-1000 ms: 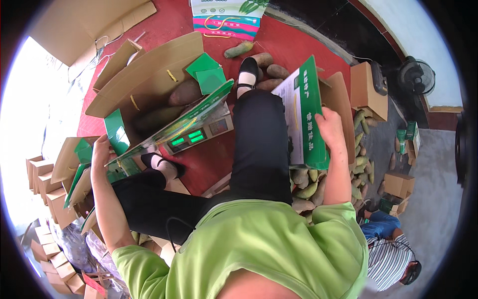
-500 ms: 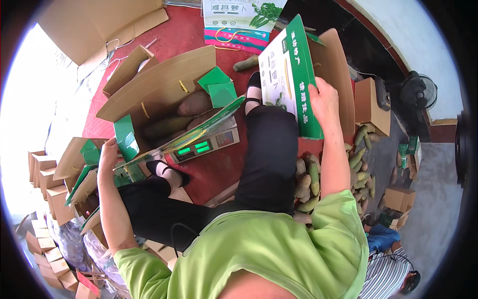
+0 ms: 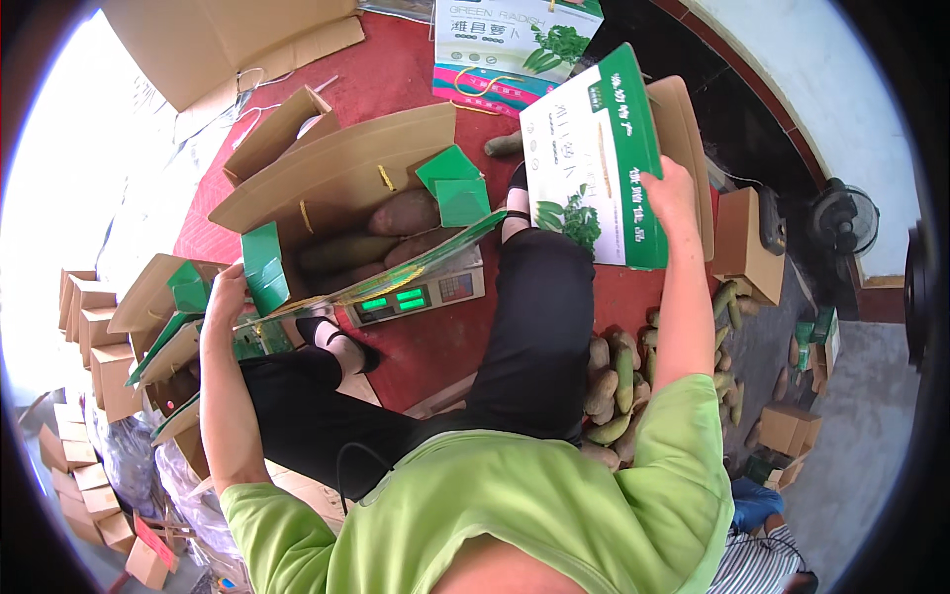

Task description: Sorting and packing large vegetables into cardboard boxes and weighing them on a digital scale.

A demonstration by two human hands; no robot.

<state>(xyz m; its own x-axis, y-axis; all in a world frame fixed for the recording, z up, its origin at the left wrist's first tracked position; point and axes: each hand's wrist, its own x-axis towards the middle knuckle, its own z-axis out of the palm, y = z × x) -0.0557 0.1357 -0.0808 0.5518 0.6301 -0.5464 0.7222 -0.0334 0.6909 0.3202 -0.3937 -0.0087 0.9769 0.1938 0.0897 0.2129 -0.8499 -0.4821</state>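
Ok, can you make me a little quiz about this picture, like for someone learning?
1. What is the right hand holding?
2. True or false: vegetables lie inside the open box at the left hand.
3. What colour do the scale's lit displays glow? a) red b) green c) blue

Key: 1. A white-and-green box; 2. True; 3. b

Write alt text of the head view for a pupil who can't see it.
A person's right hand grips a green-and-white carton; the left hand is at the corner of an open carton of root vegetables, near a lit scale. More vegetables lie at right.
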